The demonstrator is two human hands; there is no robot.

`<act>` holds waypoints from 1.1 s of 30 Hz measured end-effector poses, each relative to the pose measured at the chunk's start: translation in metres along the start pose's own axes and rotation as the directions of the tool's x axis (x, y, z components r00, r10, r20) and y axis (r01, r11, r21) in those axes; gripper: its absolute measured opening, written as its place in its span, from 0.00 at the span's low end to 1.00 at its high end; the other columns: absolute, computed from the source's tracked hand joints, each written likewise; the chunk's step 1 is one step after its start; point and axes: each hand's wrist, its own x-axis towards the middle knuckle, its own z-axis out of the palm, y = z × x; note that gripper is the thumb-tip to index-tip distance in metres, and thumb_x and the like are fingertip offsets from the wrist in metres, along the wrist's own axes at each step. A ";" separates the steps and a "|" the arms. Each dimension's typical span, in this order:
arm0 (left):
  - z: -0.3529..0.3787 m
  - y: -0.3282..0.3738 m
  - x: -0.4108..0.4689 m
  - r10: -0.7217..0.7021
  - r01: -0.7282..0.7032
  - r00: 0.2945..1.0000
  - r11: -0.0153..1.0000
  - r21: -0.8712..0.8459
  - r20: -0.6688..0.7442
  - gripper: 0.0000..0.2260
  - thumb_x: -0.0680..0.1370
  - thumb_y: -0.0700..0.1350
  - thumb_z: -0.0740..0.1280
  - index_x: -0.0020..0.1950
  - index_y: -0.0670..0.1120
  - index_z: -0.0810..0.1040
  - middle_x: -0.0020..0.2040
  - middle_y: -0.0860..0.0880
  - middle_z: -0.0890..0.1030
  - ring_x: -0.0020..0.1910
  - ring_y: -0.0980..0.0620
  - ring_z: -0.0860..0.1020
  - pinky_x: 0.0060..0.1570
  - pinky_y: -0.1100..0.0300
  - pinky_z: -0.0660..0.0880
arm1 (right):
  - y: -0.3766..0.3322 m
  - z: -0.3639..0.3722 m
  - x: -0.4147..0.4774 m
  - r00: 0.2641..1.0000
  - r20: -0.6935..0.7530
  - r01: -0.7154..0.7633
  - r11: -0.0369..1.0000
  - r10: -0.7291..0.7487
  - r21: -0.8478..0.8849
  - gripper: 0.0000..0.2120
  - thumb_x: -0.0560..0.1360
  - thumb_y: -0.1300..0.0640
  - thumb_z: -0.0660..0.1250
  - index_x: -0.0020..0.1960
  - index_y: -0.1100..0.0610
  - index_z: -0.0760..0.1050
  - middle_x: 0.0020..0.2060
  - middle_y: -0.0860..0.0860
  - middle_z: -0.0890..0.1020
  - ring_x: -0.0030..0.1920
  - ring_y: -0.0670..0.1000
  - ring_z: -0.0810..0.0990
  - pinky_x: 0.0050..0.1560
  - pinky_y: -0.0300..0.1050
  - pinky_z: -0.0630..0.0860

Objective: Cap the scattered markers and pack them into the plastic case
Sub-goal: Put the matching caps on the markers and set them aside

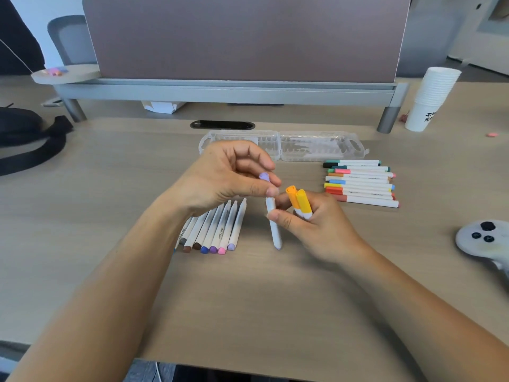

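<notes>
Thumb and fingertips of the left hand (228, 177) pinch a lilac cap (264, 176) just above the top of a white uncapped marker (274, 224), apparently without touching it. The right hand (311, 224) grips that marker between thumb and forefinger and also clasps an orange marker (292, 198) and a yellow marker (304, 202), both capped. More uncapped markers (217, 230) lie in a row on the desk (275, 299) beneath the left wrist. A row of capped markers (360, 183) lies right of the hands, just before the open plastic case (316, 150).
</notes>
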 end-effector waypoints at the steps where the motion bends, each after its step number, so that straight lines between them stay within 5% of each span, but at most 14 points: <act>1: 0.004 -0.002 0.000 0.020 -0.020 1.000 1.000 0.002 0.021 0.12 0.64 0.36 0.76 0.44 0.43 0.80 0.40 0.46 0.86 0.40 0.51 0.84 0.42 0.57 0.80 | 0.000 0.001 0.000 1.000 -0.010 0.006 1.000 -0.006 -0.003 0.12 0.74 0.60 0.74 0.41 0.42 0.79 0.34 0.32 0.81 0.36 0.37 0.79 0.39 0.28 0.70; 6: 0.020 -0.020 0.003 0.051 -0.048 0.998 0.992 -0.119 0.020 0.07 0.70 0.35 0.75 0.44 0.45 0.82 0.43 0.47 0.85 0.45 0.50 0.84 0.48 0.59 0.79 | 0.003 0.001 0.002 0.999 -0.052 -0.004 0.999 0.007 0.049 0.12 0.74 0.62 0.73 0.41 0.46 0.79 0.32 0.33 0.81 0.35 0.36 0.79 0.39 0.27 0.70; 9: 0.035 -0.031 0.005 -0.010 -0.012 0.997 0.955 -0.297 -0.074 0.06 0.76 0.44 0.67 0.41 0.48 0.83 0.40 0.47 0.83 0.42 0.50 0.81 0.47 0.57 0.78 | 0.006 0.002 0.003 0.996 -0.079 -0.036 0.995 0.043 0.093 0.06 0.74 0.61 0.73 0.47 0.50 0.82 0.39 0.40 0.85 0.41 0.39 0.82 0.44 0.31 0.74; 13: 0.057 -0.035 0.011 -0.137 0.045 0.965 0.927 -0.373 -0.224 0.11 0.71 0.51 0.68 0.37 0.44 0.76 0.38 0.42 0.74 0.44 0.44 0.73 0.48 0.53 0.71 | 0.010 0.006 0.004 0.995 -0.089 -0.040 0.993 0.050 0.114 0.06 0.75 0.60 0.72 0.49 0.50 0.83 0.44 0.46 0.87 0.42 0.40 0.82 0.44 0.34 0.75; 17: 0.068 -0.036 0.013 -0.193 0.094 0.964 0.890 -0.446 -0.181 0.09 0.70 0.51 0.62 0.40 0.46 0.74 0.36 0.46 0.73 0.40 0.46 0.71 0.43 0.53 0.67 | 0.010 0.007 0.002 0.996 -0.092 -0.002 0.998 0.007 0.064 0.01 0.74 0.57 0.72 0.45 0.52 0.81 0.36 0.46 0.83 0.37 0.41 0.77 0.39 0.35 0.72; 22: 0.066 -0.038 0.012 -0.119 0.041 0.983 0.887 -0.460 -0.143 0.07 0.72 0.47 0.60 0.44 0.46 0.75 0.38 0.46 0.73 0.38 0.49 0.71 0.41 0.54 0.68 | 0.011 0.006 0.001 0.997 -0.072 0.020 1.000 -0.020 -0.002 0.05 0.75 0.58 0.71 0.43 0.51 0.77 0.29 0.38 0.77 0.30 0.40 0.73 0.34 0.31 0.66; 26: 0.063 -0.039 0.010 -0.147 0.078 0.983 0.882 -0.465 -0.113 0.08 0.72 0.48 0.60 0.46 0.46 0.75 0.39 0.47 0.73 0.37 0.49 0.72 0.40 0.55 0.69 | 0.010 0.010 0.000 0.996 -0.073 0.037 0.996 -0.043 -0.076 0.06 0.75 0.53 0.68 0.46 0.55 0.78 0.36 0.48 0.80 0.38 0.51 0.78 0.41 0.46 0.74; 30: 0.047 -0.034 0.011 -0.256 0.180 0.961 0.869 -0.461 -0.108 0.13 0.72 0.53 0.62 0.47 0.45 0.76 0.44 0.43 0.76 0.42 0.46 0.75 0.45 0.53 0.71 | 0.008 0.013 0.001 0.998 -0.057 0.003 0.991 -0.011 -0.130 0.07 0.78 0.55 0.65 0.45 0.58 0.76 0.34 0.54 0.81 0.38 0.53 0.78 0.42 0.49 0.75; 33: 0.019 -0.027 0.012 -0.304 0.248 0.928 0.935 -0.253 -0.213 0.16 0.75 0.58 0.62 0.48 0.46 0.77 0.44 0.46 0.79 0.43 0.47 0.76 0.45 0.55 0.72 | 0.005 0.010 0.001 0.988 -0.150 -0.057 0.991 0.039 -0.120 0.07 0.82 0.58 0.61 0.46 0.58 0.73 0.29 0.52 0.78 0.31 0.42 0.76 0.36 0.36 0.72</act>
